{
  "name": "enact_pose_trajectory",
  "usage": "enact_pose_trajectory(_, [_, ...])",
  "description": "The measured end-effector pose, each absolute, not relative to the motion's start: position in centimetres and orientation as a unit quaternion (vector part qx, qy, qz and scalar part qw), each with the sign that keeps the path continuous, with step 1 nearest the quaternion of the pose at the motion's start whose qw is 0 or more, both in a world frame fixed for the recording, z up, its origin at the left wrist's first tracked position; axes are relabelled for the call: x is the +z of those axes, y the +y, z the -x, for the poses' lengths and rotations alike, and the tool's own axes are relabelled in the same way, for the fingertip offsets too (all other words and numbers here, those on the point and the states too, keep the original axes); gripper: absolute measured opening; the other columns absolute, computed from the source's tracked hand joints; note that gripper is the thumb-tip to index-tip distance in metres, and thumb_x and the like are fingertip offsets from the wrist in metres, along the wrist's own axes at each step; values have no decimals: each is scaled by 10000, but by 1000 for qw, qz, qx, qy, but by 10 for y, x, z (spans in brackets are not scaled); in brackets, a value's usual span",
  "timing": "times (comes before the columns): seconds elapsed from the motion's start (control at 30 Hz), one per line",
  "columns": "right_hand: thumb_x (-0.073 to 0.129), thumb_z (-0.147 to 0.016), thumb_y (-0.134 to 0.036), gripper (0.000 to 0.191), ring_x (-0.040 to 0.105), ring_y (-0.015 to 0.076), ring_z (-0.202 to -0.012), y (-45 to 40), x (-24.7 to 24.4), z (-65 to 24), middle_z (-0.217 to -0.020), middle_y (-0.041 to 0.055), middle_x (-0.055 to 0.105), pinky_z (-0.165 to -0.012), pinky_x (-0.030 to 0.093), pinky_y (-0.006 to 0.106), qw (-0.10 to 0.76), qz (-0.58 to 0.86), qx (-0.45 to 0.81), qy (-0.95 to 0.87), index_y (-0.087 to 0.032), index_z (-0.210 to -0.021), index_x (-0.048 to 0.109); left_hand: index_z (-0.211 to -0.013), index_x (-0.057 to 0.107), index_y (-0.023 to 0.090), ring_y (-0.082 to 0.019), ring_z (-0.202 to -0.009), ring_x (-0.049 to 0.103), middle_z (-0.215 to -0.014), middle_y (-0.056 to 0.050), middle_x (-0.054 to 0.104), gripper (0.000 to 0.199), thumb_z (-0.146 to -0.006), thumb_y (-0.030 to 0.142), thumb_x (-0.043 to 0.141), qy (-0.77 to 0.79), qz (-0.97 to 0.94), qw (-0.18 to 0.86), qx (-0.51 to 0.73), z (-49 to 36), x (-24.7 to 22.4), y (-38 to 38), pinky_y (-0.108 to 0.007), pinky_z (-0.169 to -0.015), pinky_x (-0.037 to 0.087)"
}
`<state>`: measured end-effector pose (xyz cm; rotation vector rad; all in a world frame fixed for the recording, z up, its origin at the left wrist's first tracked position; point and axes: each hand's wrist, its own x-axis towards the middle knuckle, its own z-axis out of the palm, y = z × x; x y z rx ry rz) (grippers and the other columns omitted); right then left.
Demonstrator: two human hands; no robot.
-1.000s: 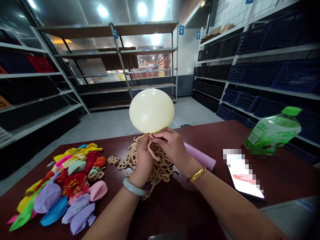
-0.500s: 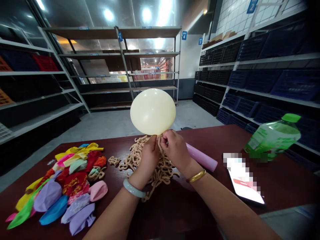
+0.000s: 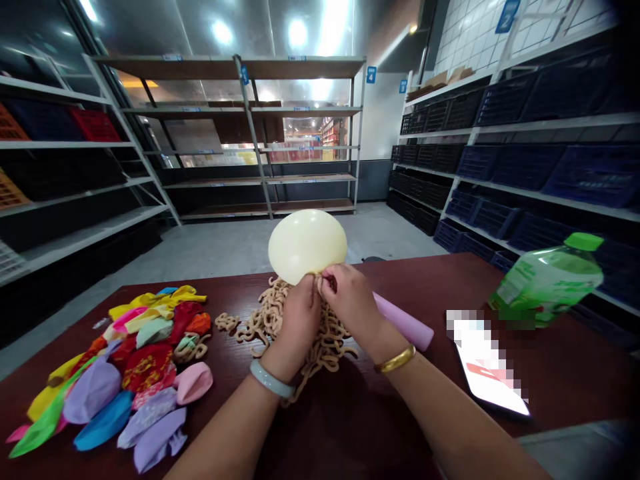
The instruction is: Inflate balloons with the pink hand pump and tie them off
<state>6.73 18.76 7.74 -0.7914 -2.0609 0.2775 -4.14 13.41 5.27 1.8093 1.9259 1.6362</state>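
A pale yellow inflated balloon [image 3: 307, 244] stands above the table's far edge, its neck down between my hands. My left hand [image 3: 302, 310] is closed on the balloon's neck. Fingers of my right hand [image 3: 350, 297] are pinched close beside it, around a tan rubber band; the exact grip is partly hidden by the fingers. Under and behind both hands lies a heap of tan rubber bands [image 3: 273, 310]. Deflated balloons [image 3: 150, 363] in many colours are spread on the left of the table.
The dark red table [image 3: 225, 413] also holds a pink cylinder [image 3: 405, 322], a lit phone [image 3: 493, 373] and a green-capped bottle [image 3: 550, 277] on the right. Metal shelves [image 3: 220, 181] stand behind, and crates [image 3: 520, 163] fill the right-hand shelving.
The balloon looks smaller and sits lower, tilted slightly toward me. Both hands remain together at its neck, a little lower in the view.
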Motion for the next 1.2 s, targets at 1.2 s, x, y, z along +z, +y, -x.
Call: enact_pose_trajectory(1.2, [644, -774, -272, 99, 518, 119, -585, 186, 81, -64, -677, -23, 581, -551, 430, 254, 479, 243, 502, -677, -200, -737, 587, -786, 516, 194, -142, -655, 497, -714, -1, 566, 182, -927, 280, 439, 599, -549, 53, 580, 49, 50, 137, -253, -620, 363])
